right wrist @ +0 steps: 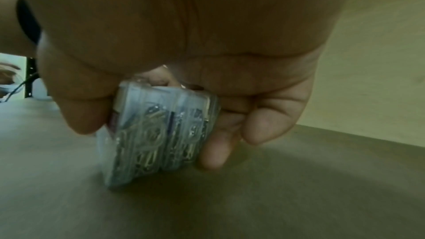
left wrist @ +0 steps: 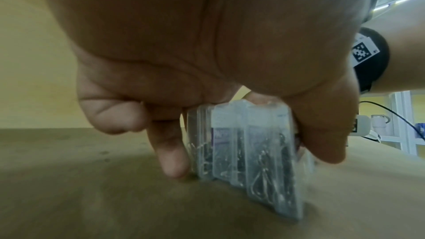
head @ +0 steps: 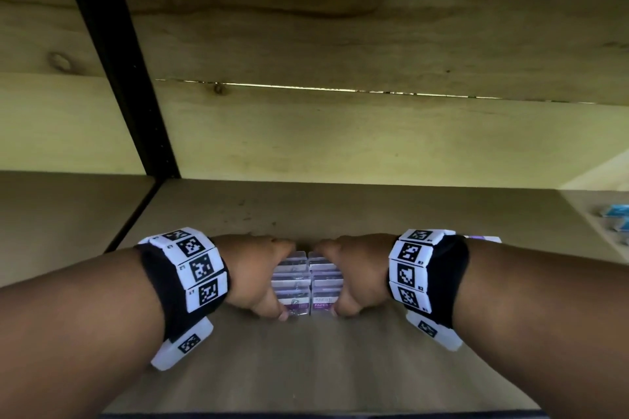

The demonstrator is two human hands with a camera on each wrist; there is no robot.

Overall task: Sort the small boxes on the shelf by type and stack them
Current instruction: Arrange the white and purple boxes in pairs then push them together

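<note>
both arms reach into the shelf (head: 340,367), and the two hands meet near the middle of its board, closer to the front edge than to the back panel. between them stand two rows of small clear boxes, set side by side and touching along the seam where the hands almost meet.

the left hand (head: 253,274) wraps the left row of boxes (head: 292,282): thumb on the near end, fingers curled over the far end, the row squeezed lengthwise. from the left wrist view the same hand (left wrist: 207,46) has its thumb pressed flat against the end box while one finger (left wrist: 171,152) reaches down the other side to the board; the boxes (left wrist: 248,144) are see-through and hold metal clips (a purple label shows faintly through the plastic).

the right hand (head: 357,274) mirrors it on the right row of boxes (head: 326,282), whose front label is purple and reads "paper". in the right wrist view that hand (right wrist: 184,34) pinches its boxes (right wrist: 158,134) between thumb and curled fingers, and the row rests on the board, tilted a little.

both rows sit on the shelf board, not lifted clear as far as i can tell.

off toward the right end of the shelf lie a few blue boxes (head: 617,214), well apart from the hands.
</note>
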